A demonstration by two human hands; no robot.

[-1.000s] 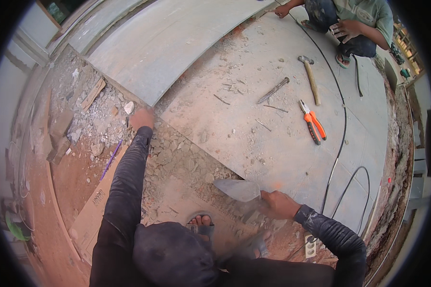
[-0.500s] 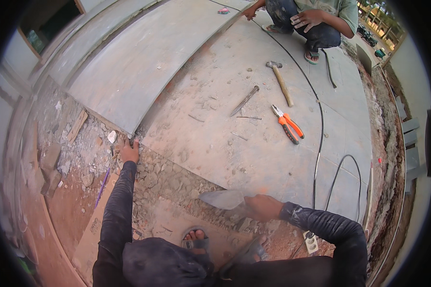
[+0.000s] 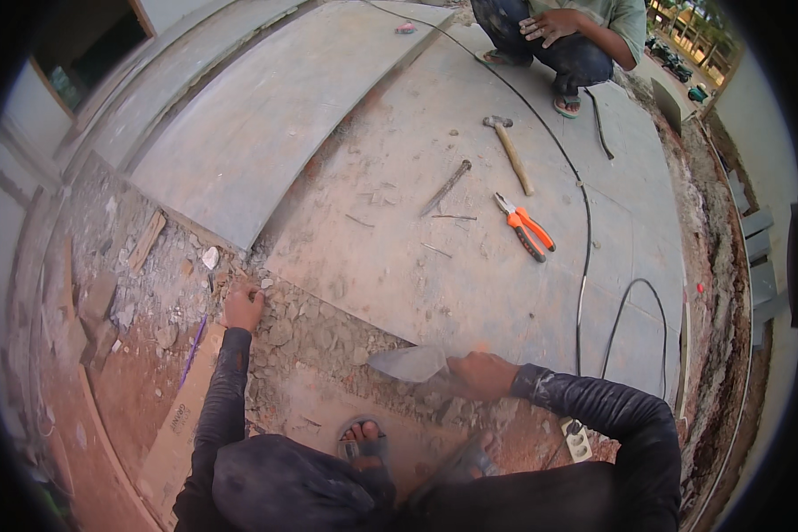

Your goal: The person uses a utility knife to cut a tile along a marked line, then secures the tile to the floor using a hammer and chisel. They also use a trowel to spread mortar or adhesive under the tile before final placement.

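My right hand [image 3: 485, 374] grips a metal trowel [image 3: 399, 362], its blade low over the rubble strip [image 3: 297, 324] beside the slab's near edge. My left hand [image 3: 244, 304] is down at the rubble, just below the corner of the long grey raised slab [image 3: 257, 133]; its fingers are curled and what they hold, if anything, is hidden. On the dusty grey flooring [image 3: 390, 284] beyond lie orange-black pliers [image 3: 527, 229], a hammer [image 3: 512, 155], a dark metal bar [image 3: 446, 188] and thin metal bits.
Another person [image 3: 572, 49] squats at top right. A black cable [image 3: 585, 248] crosses the flooring. A power socket strip [image 3: 577, 442] lies near my right arm, cardboard [image 3: 177, 417] at left, broken pieces [image 3: 97, 310] farther left. A rough trench edge [image 3: 718, 248] runs along the right.
My left hand has drawn back from the slab's corner toward me. The view has shifted, with the floor items now farther left. One of the other person's hands is no longer visible.
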